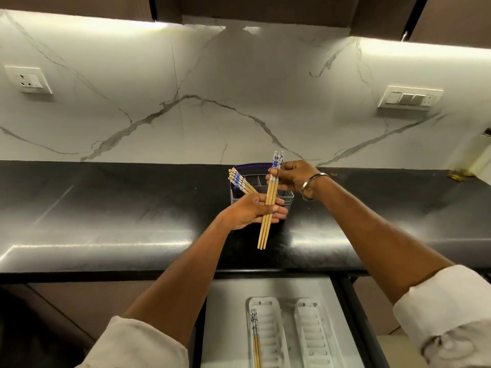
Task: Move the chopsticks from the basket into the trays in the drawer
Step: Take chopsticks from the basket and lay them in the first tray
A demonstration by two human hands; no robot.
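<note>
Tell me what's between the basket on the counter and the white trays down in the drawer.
In the head view, bare black countertop lies between the basket and the trays, crossed overhead by the chopsticks and both forearms.

Rolled white sleeves (451, 296), steel bangle (309, 185) on right wrist
</note>
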